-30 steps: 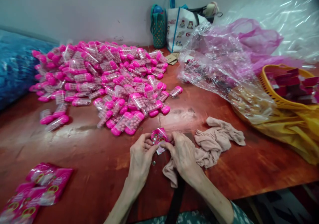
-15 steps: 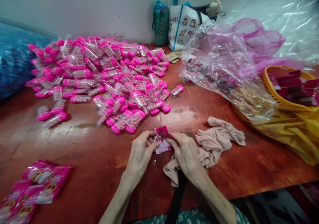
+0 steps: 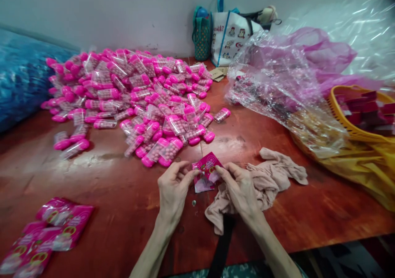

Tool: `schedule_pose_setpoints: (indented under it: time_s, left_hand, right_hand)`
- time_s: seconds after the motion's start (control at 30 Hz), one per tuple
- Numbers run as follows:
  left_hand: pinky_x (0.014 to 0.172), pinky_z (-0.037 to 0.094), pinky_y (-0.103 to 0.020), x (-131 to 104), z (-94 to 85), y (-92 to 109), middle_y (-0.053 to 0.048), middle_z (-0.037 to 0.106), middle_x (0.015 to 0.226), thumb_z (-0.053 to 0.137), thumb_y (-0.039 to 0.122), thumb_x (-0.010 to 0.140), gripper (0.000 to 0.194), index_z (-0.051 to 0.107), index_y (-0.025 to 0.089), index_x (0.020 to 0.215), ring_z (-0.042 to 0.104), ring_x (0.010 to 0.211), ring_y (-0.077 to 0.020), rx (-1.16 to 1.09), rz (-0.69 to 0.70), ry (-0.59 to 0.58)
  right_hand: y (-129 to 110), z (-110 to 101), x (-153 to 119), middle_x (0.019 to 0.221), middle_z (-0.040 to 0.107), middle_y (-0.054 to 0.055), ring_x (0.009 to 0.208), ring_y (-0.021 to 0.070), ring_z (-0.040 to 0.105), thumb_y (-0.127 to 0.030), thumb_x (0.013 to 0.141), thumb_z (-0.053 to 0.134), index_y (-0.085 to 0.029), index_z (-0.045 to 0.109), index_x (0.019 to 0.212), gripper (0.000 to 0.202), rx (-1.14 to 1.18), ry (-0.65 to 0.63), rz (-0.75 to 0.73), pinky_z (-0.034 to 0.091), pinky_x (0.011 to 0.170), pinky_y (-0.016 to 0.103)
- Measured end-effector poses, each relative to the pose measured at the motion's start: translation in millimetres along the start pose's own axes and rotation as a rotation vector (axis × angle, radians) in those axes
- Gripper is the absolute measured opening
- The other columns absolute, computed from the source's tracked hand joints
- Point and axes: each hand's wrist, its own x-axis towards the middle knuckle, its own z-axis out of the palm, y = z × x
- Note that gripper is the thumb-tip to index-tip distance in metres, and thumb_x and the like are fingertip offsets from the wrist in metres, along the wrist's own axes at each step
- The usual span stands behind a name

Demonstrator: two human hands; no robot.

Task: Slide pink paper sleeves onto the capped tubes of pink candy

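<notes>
In front of me, over the table, two overlapping pink printed packets [image 3: 210,162] are between my hands. The left edge of the lower, paler-ended piece [image 3: 202,184] is pinched by the thumb and finger of my left hand [image 3: 173,187]. My right hand [image 3: 242,187] has its thumb on the upper piece, which sits tilted across the other. Whether they are two separate packets or one folded one, I cannot tell. A small shiny round bit [image 3: 194,203] lies below them. Beside my right wrist is a crumpled beige cloth [image 3: 271,177].
A large heap of clear, pink-capped containers filled with small balls [image 3: 138,88] covers the back left. Several pink packets [image 3: 72,228] lie at front left. A yellow basket [image 3: 336,109] and clear plastic sheeting [image 3: 271,72] occupy the right. Bags [image 3: 226,39] stand by the wall.
The upper pink piece has turned and fanned out to the right from the lower one. My hands have moved slightly apart. The whole view has shifted a little.
</notes>
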Motion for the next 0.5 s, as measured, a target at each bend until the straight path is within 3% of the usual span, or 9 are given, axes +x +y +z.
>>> schedule_pose_setpoints:
  time_s: [0.07,0.17,0.33,0.4,0.5]
  left_hand:
    - [0.060,0.046,-0.025,-1.2,-0.7,6.9,0.000,0.063,0.076,0.073,0.030,0.064,0.032,0.067,0.017,0.093,0.057,0.066,-0.0144,-0.115,-0.032,-0.044]
    - [0.057,0.045,-0.022,-3.7,0.9,15.3,0.001,0.064,0.068,0.071,0.027,0.068,0.014,0.070,0.016,0.077,0.056,0.061,-0.0120,-0.271,-0.073,-0.127]
    - [0.055,0.040,-0.018,-8.7,2.2,17.7,0.004,0.059,0.060,0.068,0.022,0.073,0.008,0.069,0.016,0.068,0.049,0.056,-0.0075,-0.370,-0.087,-0.102]
    - [0.054,0.040,-0.017,-10.3,1.5,16.7,0.004,0.059,0.059,0.068,0.020,0.073,0.009,0.068,0.015,0.066,0.049,0.055,-0.0073,-0.394,-0.092,-0.094]
    - [0.056,0.041,-0.019,-12.6,1.0,15.4,0.003,0.059,0.059,0.066,0.019,0.074,0.010,0.067,0.015,0.065,0.050,0.055,-0.0079,-0.439,-0.094,-0.081]
  right_hand:
    - [-7.7,-1.1,-3.8,0.052,0.047,-0.005,0.047,0.0096,0.040,-0.035,0.089,0.048,-0.018,0.051,0.062,0.032,0.022,-0.044,-0.021,0.031,0.045,0.020]
    - [-23.2,-3.7,-9.0,0.057,0.049,-0.004,0.053,0.0098,0.043,-0.027,0.087,0.052,-0.018,0.053,0.062,0.027,0.032,-0.094,-0.069,0.033,0.049,0.020]
    - [-36.0,-0.7,-11.5,0.073,0.064,-0.002,0.064,0.0130,0.056,-0.028,0.083,0.059,-0.020,0.064,0.087,0.010,0.213,-0.221,-0.037,0.042,0.058,0.021]
    - [-33.8,6.3,-12.2,0.071,0.066,-0.002,0.062,0.0139,0.058,-0.026,0.076,0.067,-0.020,0.066,0.090,0.015,0.213,-0.199,-0.009,0.043,0.057,0.021]
    - [-29.0,18.2,-14.7,0.059,0.061,-0.002,0.051,0.0124,0.053,-0.027,0.081,0.061,-0.016,0.066,0.076,0.013,0.133,-0.099,-0.022,0.039,0.048,0.021]
